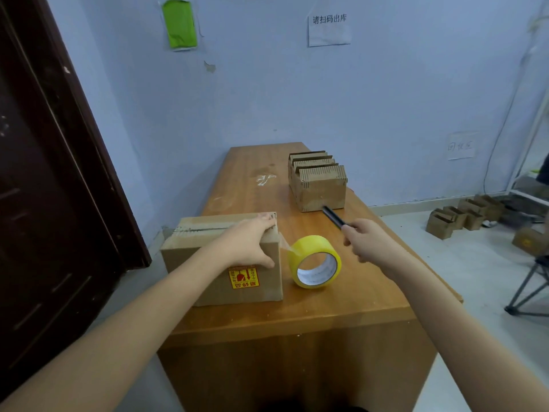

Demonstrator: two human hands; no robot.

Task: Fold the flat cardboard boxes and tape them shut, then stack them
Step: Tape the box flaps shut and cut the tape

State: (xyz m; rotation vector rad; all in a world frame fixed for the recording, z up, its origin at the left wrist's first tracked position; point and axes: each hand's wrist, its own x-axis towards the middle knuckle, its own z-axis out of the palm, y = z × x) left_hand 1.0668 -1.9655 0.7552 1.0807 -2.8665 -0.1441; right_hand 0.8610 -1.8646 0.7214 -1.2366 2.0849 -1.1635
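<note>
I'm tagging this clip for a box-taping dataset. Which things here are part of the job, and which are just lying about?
In the job:
- cardboard box, gripped by left hand
- yellow tape roll, its strip stuck to the box
- dark cutter in right hand
- stack of flat boxes

Lying about:
- green item on the wall
- paper notice
- folding chair

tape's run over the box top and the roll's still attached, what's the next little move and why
Probably bring the dark cutter in the right hand to the taut strip between the box corner and the yellow tape roll and cut it. The left hand already holds the box steady.
</note>
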